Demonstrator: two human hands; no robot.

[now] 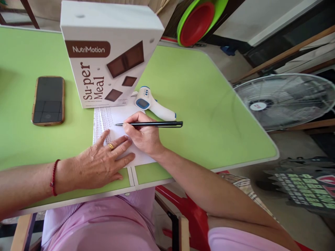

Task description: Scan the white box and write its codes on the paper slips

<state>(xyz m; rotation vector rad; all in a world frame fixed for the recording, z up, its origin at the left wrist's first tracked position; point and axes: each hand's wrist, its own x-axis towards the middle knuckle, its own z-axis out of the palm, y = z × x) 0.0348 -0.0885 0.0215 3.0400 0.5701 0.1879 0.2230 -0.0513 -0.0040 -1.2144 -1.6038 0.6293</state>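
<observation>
My right hand point(143, 136) is closed around a black pen point(159, 124), its tip at the written lines on a white sheet of paper point(142, 157). Rows of small handwriting cover the left side of the sheet. Fingers spread, my left hand point(99, 160) lies flat across the paper's lower left and the table, holding nothing. It wears a gold ring and a red bracelet. Just beyond the paper stands a white NutriMotion box point(94, 76), upright at the sheet's far edge. A white and blue infrared thermometer point(157, 106) lies beside the box, close to my right hand.
A phone point(49, 99) lies on the green table point(199, 90) to the left. Past the far edge are a red basin point(197, 24) and a green one. A fan point(282, 101) stands at the right, and a red stool point(192, 216) is below the table.
</observation>
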